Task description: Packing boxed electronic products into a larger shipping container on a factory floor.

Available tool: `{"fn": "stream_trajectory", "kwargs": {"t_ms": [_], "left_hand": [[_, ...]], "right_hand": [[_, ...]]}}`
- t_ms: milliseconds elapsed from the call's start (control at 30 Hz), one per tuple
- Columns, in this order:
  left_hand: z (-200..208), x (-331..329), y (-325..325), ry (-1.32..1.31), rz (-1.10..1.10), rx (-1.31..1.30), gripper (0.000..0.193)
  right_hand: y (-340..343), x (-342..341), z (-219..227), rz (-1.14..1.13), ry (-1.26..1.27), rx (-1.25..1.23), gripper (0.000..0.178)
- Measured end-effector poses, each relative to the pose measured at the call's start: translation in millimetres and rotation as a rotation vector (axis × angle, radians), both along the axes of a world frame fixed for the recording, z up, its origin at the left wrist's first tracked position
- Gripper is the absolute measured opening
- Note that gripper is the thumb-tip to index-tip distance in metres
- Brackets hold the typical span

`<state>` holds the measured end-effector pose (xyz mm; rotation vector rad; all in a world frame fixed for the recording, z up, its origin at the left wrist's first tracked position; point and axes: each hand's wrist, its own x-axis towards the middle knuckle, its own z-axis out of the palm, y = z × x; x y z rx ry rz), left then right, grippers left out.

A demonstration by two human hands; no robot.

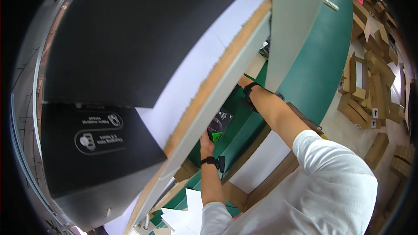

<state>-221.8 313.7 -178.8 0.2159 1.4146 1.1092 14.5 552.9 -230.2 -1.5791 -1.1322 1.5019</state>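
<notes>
My left hand (207,146) is at the near end of a small black box (221,121) with a green edge, below the slanted shelf board. Its palm side meets the box and the fingers look closed on it, though the board's edge hides part of them. My right hand (243,81) reaches farther in under the same board, beside a pale flat piece (255,66). Only the back of that hand near the wrist shows; its fingers are hidden. Both wrists wear black bands with small devices.
The pale shelf board (226,74) with a rough brown edge crosses close in front, carrying a large black box (113,43). An upright grey panel (296,21) stands beyond. A green table (322,56) runs under my arms. An open carton (261,161) is near my body; several cartons (374,87) lie on the right-hand floor.
</notes>
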Motion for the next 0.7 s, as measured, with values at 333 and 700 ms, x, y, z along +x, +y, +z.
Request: {"fn": "stream_trajectory", "kwargs": {"t_ms": [333,700], "left_hand": [[6.5,-23.8,-67.3,-0.041,0.103,-0.060,0.044],[-1.3,-56.4,-90.9,0.133,0.206,-0.077,0.066]], "right_hand": [[-55.2,-13.0,60.0,0.451,-0.305,-0.013,0.105],[-81.3,-22.7,92.4,0.836,-0.456,-0.136,0.125]]}}
